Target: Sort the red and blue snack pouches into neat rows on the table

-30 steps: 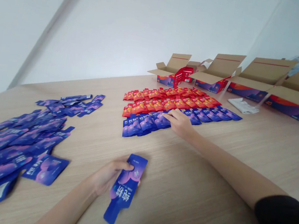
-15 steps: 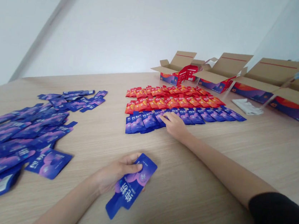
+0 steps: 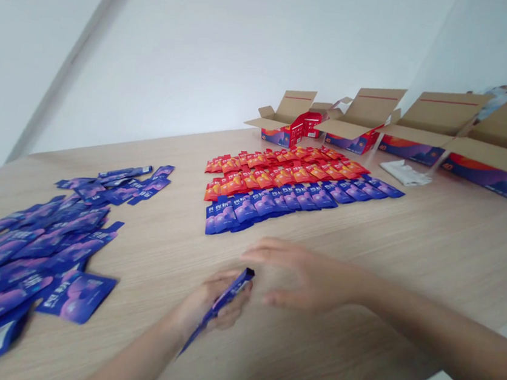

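Observation:
Held edge-on in my left hand (image 3: 216,298) is a blue pouch (image 3: 229,294), thumb on one side and fingers on the other. Just to its right my right hand (image 3: 296,274), blurred by motion, has its fingers and thumb apart with nothing between them. Beyond both hands lies a row of overlapping blue pouches (image 3: 280,200). Behind that row are rows of red pouches (image 3: 264,179), also overlapping. At the left, a loose heap of blue pouches (image 3: 45,245) spreads over the table, with a smaller pile (image 3: 119,182) behind it.
Several open cardboard boxes stand along the back right, among them a near box (image 3: 488,174) and a far box (image 3: 278,133). A white plastic wrapper (image 3: 405,172) lies in front of them on the wooden table (image 3: 175,230). A white wall (image 3: 197,43) rises behind.
My right hand has left the blue row and come back beside my left hand. The pouch in my left hand has turned from face-up to edge-on. The view has shifted slightly.

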### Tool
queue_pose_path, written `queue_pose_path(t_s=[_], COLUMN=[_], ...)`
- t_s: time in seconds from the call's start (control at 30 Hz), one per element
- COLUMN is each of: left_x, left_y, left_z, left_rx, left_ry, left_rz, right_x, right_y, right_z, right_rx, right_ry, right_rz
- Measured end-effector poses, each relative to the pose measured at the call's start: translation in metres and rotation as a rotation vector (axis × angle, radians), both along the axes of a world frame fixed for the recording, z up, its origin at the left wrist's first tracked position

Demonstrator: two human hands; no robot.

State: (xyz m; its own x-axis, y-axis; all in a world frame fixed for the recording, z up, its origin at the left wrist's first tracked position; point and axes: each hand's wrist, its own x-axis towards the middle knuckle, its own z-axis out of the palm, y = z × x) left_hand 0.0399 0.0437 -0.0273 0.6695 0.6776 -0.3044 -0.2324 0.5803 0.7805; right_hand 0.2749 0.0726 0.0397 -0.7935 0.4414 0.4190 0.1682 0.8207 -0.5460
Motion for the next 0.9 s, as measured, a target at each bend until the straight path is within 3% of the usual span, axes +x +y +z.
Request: queue_pose_path(t_s=[0.07, 0.17, 0.3, 0.4, 0.53, 0.6, 0.7, 0.8, 0.9], left_x=[0.011, 0.029, 0.046, 0.044, 0.034, 0.036, 0.051, 0.068, 0.078], left_y=[0.003, 0.004, 0.014, 0.043, 0.094, 0.114, 0.13, 0.137, 0.141], left_z=[-0.002, -0.002, 0.011, 0.029, 0.045, 0.043, 0.031, 0.016, 0.009], left_rx=[0.0, -0.016, 0.108, 0.432, 0.969, 1.247, 1.586, 1.67, 1.707], left_ry=[-0.042, -0.05, 0.095, 0.391, 0.753, 0.959, 1.281, 1.454, 1.497], left_rz=[-0.063, -0.154, -0.127, -0.058, 0.244, 0.312, 0.257, 0.172, 0.114], right_x=[-0.005, -0.008, 0.007, 0.032, 0.064, 0.071, 0.07, 0.063, 0.058], right_y=[-0.018, -0.022, -0.011, 0.002, 0.04, 0.066, 0.101, 0.122, 0.132], right_z=[-0.002, -0.015, -0.013, 0.007, 0.016, 0.003, -0.027, -0.054, -0.07], right_rx=[-0.097, -0.202, -0.156, 0.024, 0.318, 0.432, 0.61, 0.761, 0.821], right_ry=[0.045, 0.139, 0.131, 0.177, 0.225, 0.191, 0.126, 0.045, -0.053], right_rz=[0.004, -0.107, -0.125, -0.286, -0.69, -0.789, -0.783, -0.694, -0.638])
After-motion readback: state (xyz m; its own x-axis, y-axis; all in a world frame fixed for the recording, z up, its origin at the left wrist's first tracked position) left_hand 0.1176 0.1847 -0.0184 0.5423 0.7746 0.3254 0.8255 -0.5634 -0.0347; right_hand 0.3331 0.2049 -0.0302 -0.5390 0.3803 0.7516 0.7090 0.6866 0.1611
